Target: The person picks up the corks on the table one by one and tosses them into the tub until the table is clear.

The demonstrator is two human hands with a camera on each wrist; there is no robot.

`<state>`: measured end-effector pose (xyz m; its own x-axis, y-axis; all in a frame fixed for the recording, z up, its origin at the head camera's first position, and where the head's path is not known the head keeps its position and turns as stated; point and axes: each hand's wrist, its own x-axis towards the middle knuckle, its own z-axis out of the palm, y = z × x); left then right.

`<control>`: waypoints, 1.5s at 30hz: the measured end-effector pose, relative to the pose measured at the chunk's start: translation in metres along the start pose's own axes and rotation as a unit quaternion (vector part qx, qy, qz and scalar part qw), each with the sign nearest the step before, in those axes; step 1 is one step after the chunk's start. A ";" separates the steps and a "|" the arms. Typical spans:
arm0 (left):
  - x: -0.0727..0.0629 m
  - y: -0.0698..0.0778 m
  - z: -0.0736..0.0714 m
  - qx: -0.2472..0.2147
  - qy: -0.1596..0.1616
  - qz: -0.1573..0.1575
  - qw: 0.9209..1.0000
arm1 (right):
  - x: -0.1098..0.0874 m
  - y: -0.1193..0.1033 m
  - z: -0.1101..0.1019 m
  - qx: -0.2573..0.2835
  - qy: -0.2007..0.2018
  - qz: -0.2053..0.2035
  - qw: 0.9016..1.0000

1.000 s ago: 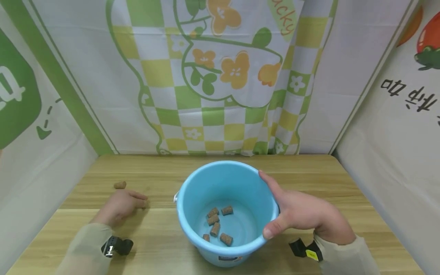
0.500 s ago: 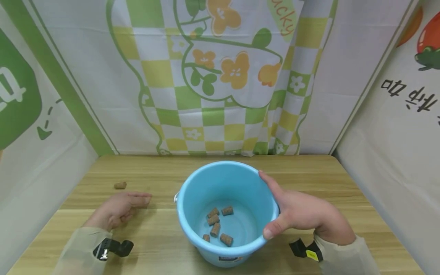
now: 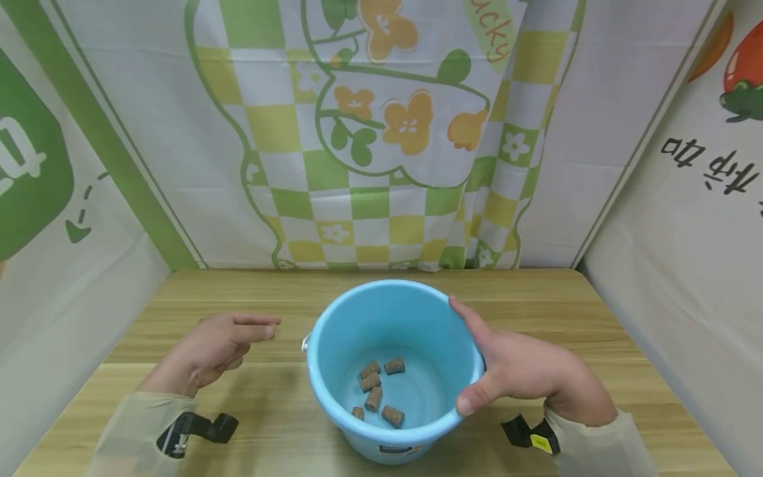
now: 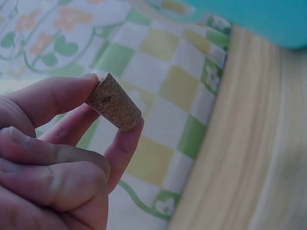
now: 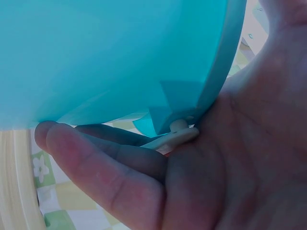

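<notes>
A tapered cork (image 4: 115,104) is pinched between the thumb and fingertips of my left hand (image 3: 217,348), raised over the table to the left of the light blue bucket (image 3: 322,391). The head view hides this cork behind the fingers. My right hand (image 3: 524,371) grips the bucket's right side, thumb over the rim. In the right wrist view its fingers (image 5: 105,177) curl beneath, against the outer wall beside the white handle end (image 5: 175,139). Several corks (image 3: 373,399) lie on the bucket's floor.
The bucket stands on a wood-grain table (image 3: 286,424). A checked, flower-print cloth (image 3: 369,199) hangs behind the table's back edge, with printed side panels (image 3: 685,265) left and right. A white handle joint (image 3: 306,342) sticks out from the bucket's left side.
My left hand has lifted from the tabletop and shifted slightly right and toward the back. It now covers the loose cork seen lying there earlier. The right hand and bucket have stayed still.
</notes>
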<state>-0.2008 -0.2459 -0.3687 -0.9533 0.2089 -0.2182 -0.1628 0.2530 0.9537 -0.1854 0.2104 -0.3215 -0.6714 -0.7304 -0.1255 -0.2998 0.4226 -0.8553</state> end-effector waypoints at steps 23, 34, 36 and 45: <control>-0.027 0.051 0.021 -0.115 -0.091 0.129 0.981 | 0.000 0.000 0.000 0.005 -0.002 -0.002 1.000; -0.033 0.073 0.037 -0.110 -0.117 0.160 0.974 | 0.000 0.000 0.000 0.000 0.000 -0.006 1.000; -0.033 0.077 0.039 -0.106 -0.112 0.163 0.975 | 0.000 0.000 0.000 0.001 0.000 -0.006 1.000; -0.032 0.086 0.048 -0.130 -0.114 0.190 0.967 | 0.000 -0.001 0.000 0.005 -0.002 -0.015 1.000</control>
<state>-0.1724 -0.1855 -0.2897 -0.8813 0.4494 0.1460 0.1013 -0.1221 0.9873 -0.1850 0.2096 -0.3208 -0.6591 -0.7451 -0.1020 -0.3128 0.3949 -0.8638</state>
